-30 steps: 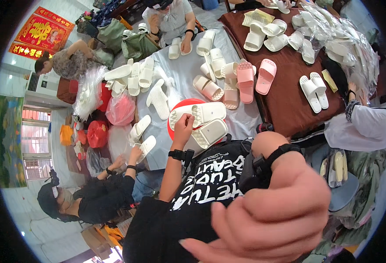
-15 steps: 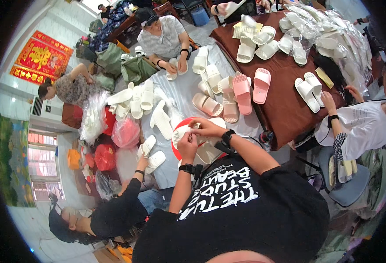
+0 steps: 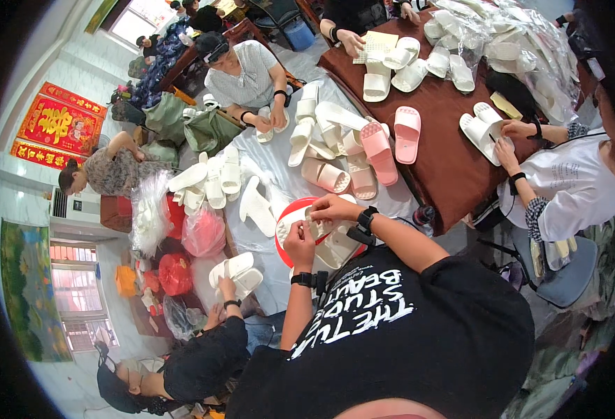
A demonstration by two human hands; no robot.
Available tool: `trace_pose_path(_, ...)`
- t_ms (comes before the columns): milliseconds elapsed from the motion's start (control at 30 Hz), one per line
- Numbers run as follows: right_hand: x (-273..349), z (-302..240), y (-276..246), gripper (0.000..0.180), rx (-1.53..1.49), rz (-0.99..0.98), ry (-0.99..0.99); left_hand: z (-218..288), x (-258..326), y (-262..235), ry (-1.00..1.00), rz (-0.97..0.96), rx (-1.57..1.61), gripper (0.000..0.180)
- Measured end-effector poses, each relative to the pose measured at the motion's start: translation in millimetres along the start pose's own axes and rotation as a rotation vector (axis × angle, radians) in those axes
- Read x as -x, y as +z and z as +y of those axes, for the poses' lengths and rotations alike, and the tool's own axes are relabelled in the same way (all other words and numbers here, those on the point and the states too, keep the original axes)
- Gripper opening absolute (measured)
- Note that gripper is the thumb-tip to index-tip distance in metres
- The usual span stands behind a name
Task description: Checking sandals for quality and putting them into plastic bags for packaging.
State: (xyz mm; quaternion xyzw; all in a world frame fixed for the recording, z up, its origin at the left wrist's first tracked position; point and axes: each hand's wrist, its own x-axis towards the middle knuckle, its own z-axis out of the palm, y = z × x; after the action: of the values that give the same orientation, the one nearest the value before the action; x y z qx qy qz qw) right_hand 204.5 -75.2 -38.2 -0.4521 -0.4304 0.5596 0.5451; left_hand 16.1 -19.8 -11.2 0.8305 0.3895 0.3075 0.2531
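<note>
My left hand (image 3: 299,243) and my right hand (image 3: 332,209) meet over a white slide sandal (image 3: 291,218). Both hands are closed, with fingertips pinched close together; whatever lies between them is too small to make out. A second white slide (image 3: 339,246) rests beside the first, just under my right wrist. Beneath the pair shows the rim of a round red object (image 3: 296,205), its middle covered by the slides and my hands. Left of my hands, a single white slide (image 3: 256,208) lies on the plastic-covered table (image 3: 265,269).
Beige slides (image 3: 325,174) and pink slides (image 3: 407,133) lie beyond my hands. A brown-covered table (image 3: 454,188) is on the right, holding bagged white slides (image 3: 524,52). Co-workers handle slides at the left, far side and right. A dark bottle (image 3: 423,215) stands near my right arm.
My hands stay pinched over the slide with little movement. The co-worker at left has lifted a pair of slides together; the one at right now grips a pair. The view has shifted slightly.
</note>
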Motion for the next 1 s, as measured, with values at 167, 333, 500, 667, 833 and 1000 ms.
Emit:
trace_pose_path(167,-2,1,-7,0.019,0.021,-0.071,-0.008,1,-1,0,0.022,0.023,0.024,0.016)
trace_pose_path(333,-4,2,-9,0.018,-0.033,-0.045,0.006,-1,1,0,0.017,0.016,0.048,0.016)
trace_pose_path(500,-1,4,-7,0.018,-0.038,-0.033,0.035,1,3,0,0.008,0.032,0.066,0.016)
trace_pose_path(667,-2,11,-8,0.022,-0.035,0.009,0.013,0,2,-1,0.012,0.001,0.058,0.017)
trace_pose_path(833,-4,19,-6,0.021,-0.093,0.019,0.007,-1,4,0,0.022,0.045,0.018,0.016)
trace_pose_path(1000,-9,19,-9,0.016,-0.086,-0.011,0.016,1,-1,-3,0.014,0.028,0.011,0.014)
